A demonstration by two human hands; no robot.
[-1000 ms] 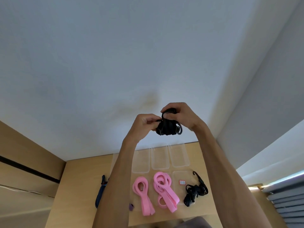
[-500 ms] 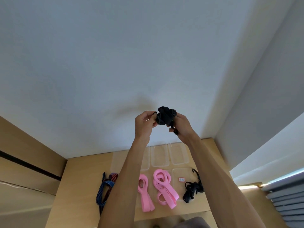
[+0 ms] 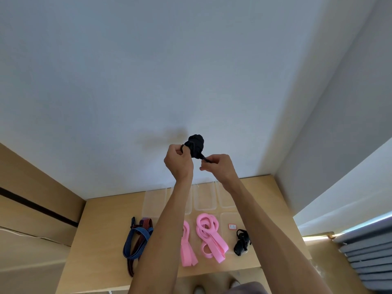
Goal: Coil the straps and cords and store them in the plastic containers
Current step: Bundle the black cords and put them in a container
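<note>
The left hand (image 3: pixel 179 161) grips the black cord bundle (image 3: pixel 195 146); the right hand (image 3: pixel 218 166) pinches its loose end (image 3: pixel 205 158). If that pinch slips, the coil could unravel above the desk (image 3: pixel 101 240).

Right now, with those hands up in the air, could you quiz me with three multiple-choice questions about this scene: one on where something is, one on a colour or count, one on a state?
1. Where is the blue-and-red cord?
A. On the table's left part
B. Inside a container
C. In the hands

2. How many pink straps lie on the table?
A. One
B. Two
C. Four

3. What state is the black cord bundle in?
A. Flat on the table
B. Held up by both hands
C. Stored in a container

Answers:
1. A: the blue-and-red cord lies on the table, left of the arms.
2. B: two pink straps lie side by side.
3. B: the left hand and right hand grip the black cord bundle.
</note>
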